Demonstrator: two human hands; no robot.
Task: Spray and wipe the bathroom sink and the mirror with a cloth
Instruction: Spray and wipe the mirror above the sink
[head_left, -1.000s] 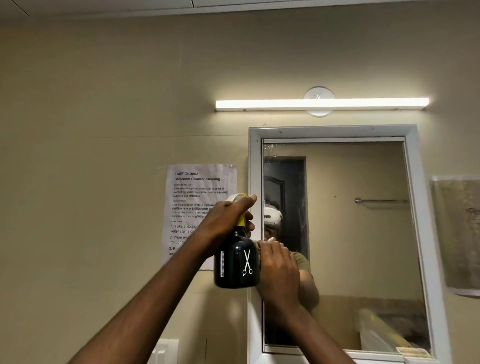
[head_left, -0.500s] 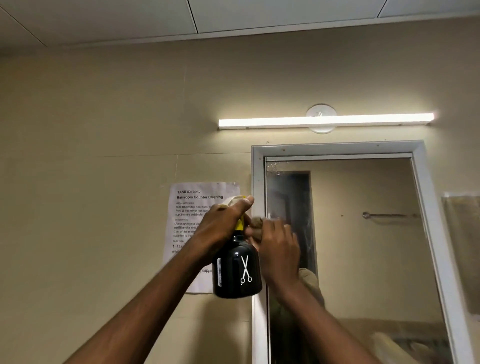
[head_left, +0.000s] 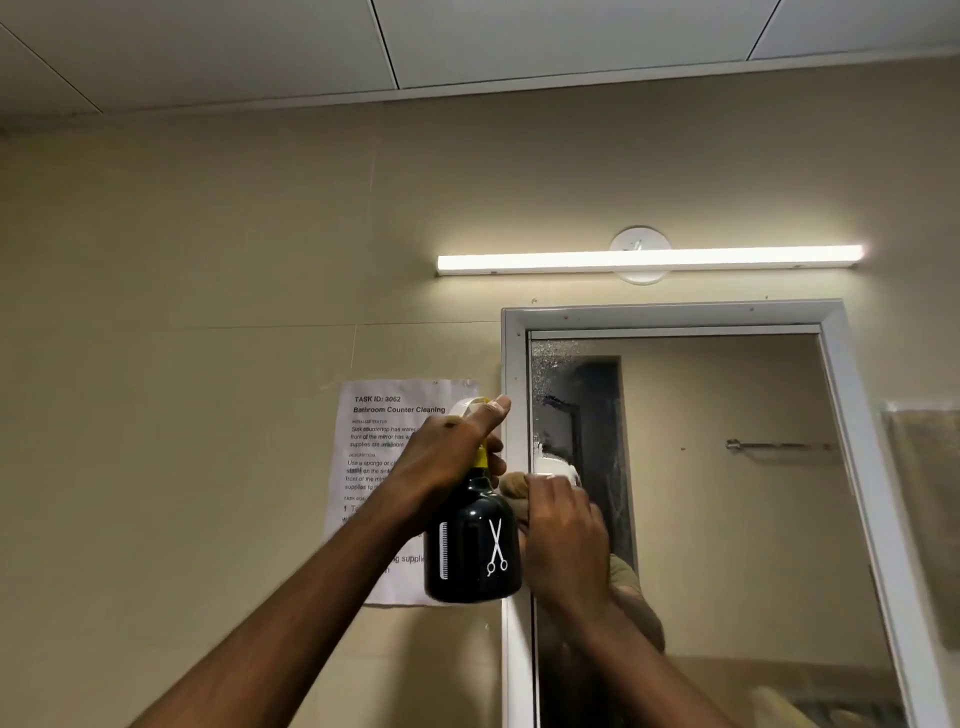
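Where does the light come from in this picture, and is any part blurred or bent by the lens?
Head view: the tube light above the mirror glows brightly, with a soft halo on the wall; the mirror frame leans, bent by the wide lens; the right hand looks slightly blurred.

lit tube light (head_left: 649, 258) above | printed sheet (head_left: 384, 441) on wall | ceiling panels (head_left: 519, 36)
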